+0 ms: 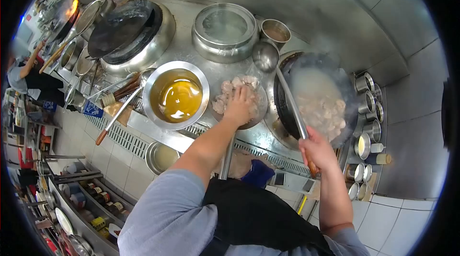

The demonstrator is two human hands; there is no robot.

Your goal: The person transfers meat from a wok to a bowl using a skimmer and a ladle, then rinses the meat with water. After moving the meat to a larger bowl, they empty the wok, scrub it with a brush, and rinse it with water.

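Observation:
My left hand (pixel 239 106) rests on a heap of pale raw meat pieces (pixel 221 104), its fingers stretched out over them. The heap lies in a round, shallow metal strainer or pan (pixel 261 105); a metal handle (pixel 227 156) runs from it toward me. In my right hand (pixel 318 149) is the wooden grip of a long ladle (pixel 266 56). The ladle's bowl is raised between the wok and a small metal pot. Steam rises from the wok (pixel 283 107), where similar pale pieces (pixel 328 117) sit in cloudy liquid.
A metal pot of yellow oil (pixel 205 94) stands left of the meat. Behind are a water-filled basin (pixel 225 53) and a small pot (pixel 276 34). An unused-looking wok (pixel 120 30) sits farther left. Several metal containers (pixel 366 102) line the right. Another person (pixel 36 76) works at far left.

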